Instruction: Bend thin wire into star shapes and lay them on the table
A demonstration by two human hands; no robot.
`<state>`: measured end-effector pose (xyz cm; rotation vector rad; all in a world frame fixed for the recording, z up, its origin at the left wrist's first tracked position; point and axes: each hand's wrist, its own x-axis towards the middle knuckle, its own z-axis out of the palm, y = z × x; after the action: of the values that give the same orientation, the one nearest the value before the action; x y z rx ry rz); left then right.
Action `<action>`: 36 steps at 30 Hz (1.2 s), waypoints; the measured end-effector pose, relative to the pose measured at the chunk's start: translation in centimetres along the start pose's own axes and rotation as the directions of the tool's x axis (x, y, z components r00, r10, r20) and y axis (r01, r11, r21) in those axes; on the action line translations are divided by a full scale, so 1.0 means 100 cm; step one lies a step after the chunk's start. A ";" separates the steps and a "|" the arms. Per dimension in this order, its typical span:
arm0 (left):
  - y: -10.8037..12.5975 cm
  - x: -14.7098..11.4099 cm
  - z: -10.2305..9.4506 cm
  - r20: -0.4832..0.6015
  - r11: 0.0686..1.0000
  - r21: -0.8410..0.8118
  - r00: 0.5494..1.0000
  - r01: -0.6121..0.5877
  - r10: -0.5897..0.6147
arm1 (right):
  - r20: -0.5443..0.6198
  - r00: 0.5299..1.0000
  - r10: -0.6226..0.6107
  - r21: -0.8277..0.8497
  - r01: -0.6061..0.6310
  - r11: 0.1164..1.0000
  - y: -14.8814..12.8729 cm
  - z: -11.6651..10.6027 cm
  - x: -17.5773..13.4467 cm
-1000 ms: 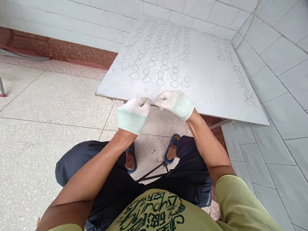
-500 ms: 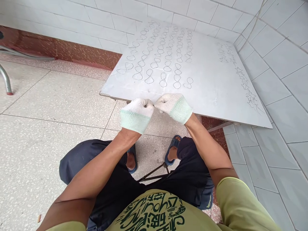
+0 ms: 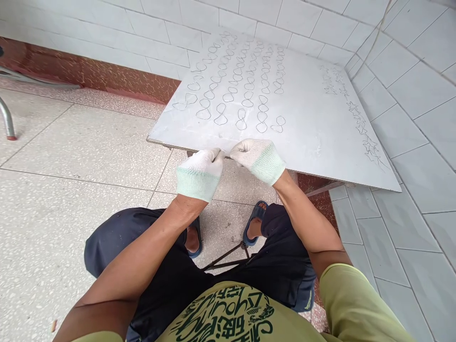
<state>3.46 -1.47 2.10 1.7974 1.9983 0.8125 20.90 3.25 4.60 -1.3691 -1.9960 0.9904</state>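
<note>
My left hand point(image 3: 201, 167), in a white knit glove with a pale green cuff, is closed in a pinch at the front edge of the white-topped table point(image 3: 306, 133). My right hand point(image 3: 255, 157), gloved alike, pinches just beside it with a small gap between the fingertips. Whatever the fingers hold is too small or hidden to name. Beyond the hands, rows of thin dark figure-eight shapes point(image 3: 241, 118), like bent wire, lie on the tabletop. A line of similar thin star shapes point(image 3: 359, 124) runs along the right side.
White tiled walls point(image 3: 235, 21) close off the back and right of the table. A cable point(image 3: 374, 40) hangs in the corner. My knees are spread below the table edge, with a thin dark metal frame point(image 3: 228, 256) between them. A metal chair leg point(image 3: 7, 118) stands far left.
My left hand has moved slightly left and down, widening the gap to my right hand. My right hand is almost where it was, and the shapes on the table are unchanged.
</note>
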 end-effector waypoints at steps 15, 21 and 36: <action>-0.006 0.001 0.015 -0.081 0.966 0.236 0.989 -0.100 0.122 | 0.030 0.999 0.030 -0.072 -0.028 0.997 -0.001 -0.001 0.002; -0.005 -0.001 0.014 -0.064 0.963 0.251 0.991 -0.098 0.117 | 0.059 0.997 0.048 -0.040 -0.045 0.998 -0.004 -0.004 0.004; -0.005 -0.009 0.016 -0.008 0.934 0.313 0.983 -0.170 0.182 | 0.001 1.000 0.003 -0.074 -0.003 0.997 0.005 0.005 0.001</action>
<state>4.15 -2.05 0.48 2.1776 2.1077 0.6076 20.80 3.32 3.87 -1.4106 -2.0509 0.9269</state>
